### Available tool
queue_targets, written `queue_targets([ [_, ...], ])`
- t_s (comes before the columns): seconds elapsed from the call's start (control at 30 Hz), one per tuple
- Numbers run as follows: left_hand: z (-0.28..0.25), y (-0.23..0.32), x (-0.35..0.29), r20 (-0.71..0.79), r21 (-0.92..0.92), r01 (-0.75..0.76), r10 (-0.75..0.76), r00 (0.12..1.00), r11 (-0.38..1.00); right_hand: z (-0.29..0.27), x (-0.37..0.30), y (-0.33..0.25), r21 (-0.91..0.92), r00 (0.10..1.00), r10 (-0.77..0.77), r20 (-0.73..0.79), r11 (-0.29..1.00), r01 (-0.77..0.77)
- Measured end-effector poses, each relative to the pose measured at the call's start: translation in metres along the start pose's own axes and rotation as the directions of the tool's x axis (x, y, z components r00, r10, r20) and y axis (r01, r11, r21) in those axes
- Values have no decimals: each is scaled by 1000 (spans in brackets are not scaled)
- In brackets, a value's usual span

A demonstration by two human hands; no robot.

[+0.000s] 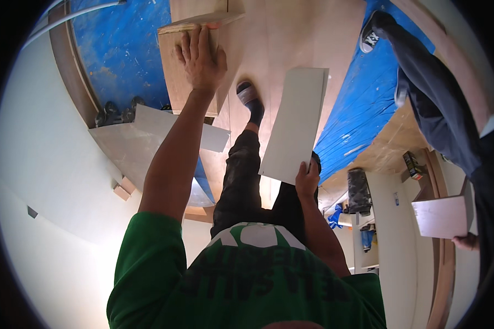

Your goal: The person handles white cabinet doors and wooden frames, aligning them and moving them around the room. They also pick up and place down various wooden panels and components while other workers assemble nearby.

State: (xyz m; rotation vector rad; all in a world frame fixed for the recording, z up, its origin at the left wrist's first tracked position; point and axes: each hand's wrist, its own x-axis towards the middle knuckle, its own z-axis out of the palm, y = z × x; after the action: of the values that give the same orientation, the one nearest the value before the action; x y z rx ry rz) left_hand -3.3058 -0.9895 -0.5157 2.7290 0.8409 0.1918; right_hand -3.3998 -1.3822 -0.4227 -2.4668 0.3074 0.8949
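Observation:
My left hand (204,64) lies flat on a plywood box (177,77), its fingers stretched toward the box's far edge. The thumb is spread apart from them. In my right hand (307,180) is a long pale board (295,118), gripped at its near right corner. The board slants up and away, and a narrow side edge shows along its right. It is apart from the box. My foot in a slipper (249,94) stands on the plywood sheets between the two.
Blue plastic sheeting (118,52) covers the floor at far left, with more sheeting (354,126) at right. A loose white panel (164,122) lies left of my legs. At far right a person (444,93) holds a pinkish-white panel (439,217). A white wall (44,137) rises at left.

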Motion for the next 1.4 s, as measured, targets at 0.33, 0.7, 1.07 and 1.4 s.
queue_targets([
  [0.33,4,-3,-3,-20,36,-49,50,999,998,0,-3,-2,30,1000,-15,19,999,15],
  [0.7,6,3,-1,-33,30,-58,59,998,998,10,-10,9,158,997,83,3,984,-83],
  [1.07,-1,1,-26,23,-12,16,-16,1000,1000,9,-19,22,253,992,96,-85,965,-72],
  [1.4,-49,7,-258,812,413,-407,-128,569,815,-3,-14,7,273,988,65,-140,962,-24],
])
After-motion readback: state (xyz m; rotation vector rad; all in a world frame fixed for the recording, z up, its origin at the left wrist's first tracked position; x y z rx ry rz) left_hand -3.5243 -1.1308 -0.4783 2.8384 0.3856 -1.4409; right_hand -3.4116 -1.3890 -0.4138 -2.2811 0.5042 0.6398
